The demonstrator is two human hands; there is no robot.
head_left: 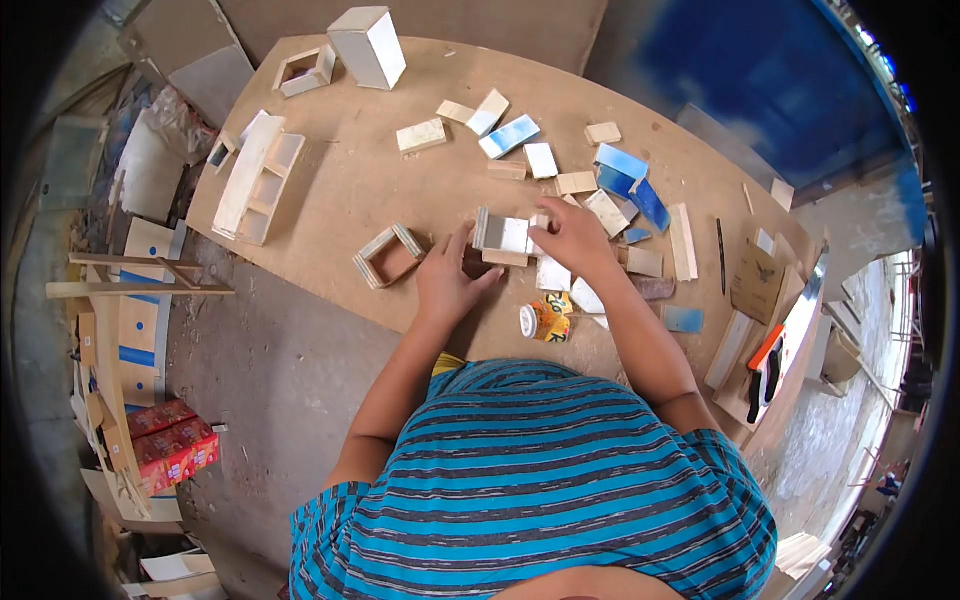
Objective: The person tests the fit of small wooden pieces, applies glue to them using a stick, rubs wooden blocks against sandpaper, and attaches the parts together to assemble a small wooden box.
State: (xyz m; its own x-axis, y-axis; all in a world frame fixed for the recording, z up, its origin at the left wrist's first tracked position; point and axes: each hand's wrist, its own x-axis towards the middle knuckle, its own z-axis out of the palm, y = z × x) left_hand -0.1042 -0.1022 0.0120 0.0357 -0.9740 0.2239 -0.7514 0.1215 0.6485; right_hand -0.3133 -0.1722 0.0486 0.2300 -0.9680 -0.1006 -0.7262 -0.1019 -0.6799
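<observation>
A small wooden box frame (507, 256) with pale inner faces lies on the table in front of me. My right hand (575, 240) grips its right end, where a small wooden block (540, 221) shows between thumb and fingers. My left hand (452, 280) rests beside the frame's left end, fingers apart and thumb stretched out; whether it touches the frame is hard to see. Left of that hand sits a second small wooden frame (389, 256). A glue jar (545, 321) with a white lid and yellow label lies on its side near my body.
Loose wood offcuts (422, 136) and blue-painted pieces (510, 137) lie beyond my hands. A compartmented wooden piece (260, 180) and a tall white block (369, 48) stand farther left. A handsaw (785, 345) with an orange-black handle and a dark pencil-like stick (720, 256) are at right.
</observation>
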